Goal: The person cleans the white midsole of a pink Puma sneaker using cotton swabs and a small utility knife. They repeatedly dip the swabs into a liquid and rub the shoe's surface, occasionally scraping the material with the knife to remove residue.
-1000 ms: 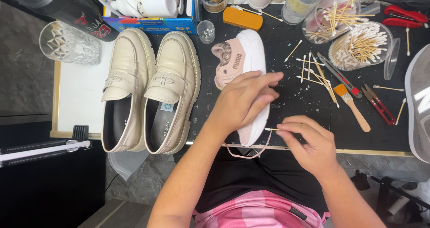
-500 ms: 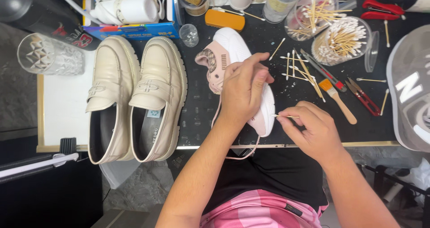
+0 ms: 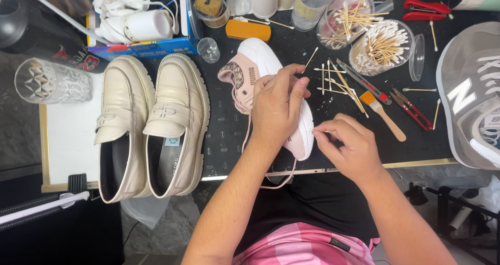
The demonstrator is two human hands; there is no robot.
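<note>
The table [image 3: 234,140] has a black mat. On it lie two cream loafers [image 3: 148,124], a pink sneaker [image 3: 250,69], loose swabs [image 3: 328,77], a brush [image 3: 383,114], red snips [image 3: 414,108], swab jars [image 3: 383,46] and a grey sneaker [image 3: 469,98].

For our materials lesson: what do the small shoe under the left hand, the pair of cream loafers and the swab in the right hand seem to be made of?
Small shoe: white and pink, matte, probably synthetic leather; the dotted toe suggests perforations.
Cream loafers: smooth, faintly glossy, so leather or imitation; ribbed soles look like rubber.
Swab: pale thin stick, likely wood, with a white tip, probably cotton.
</note>
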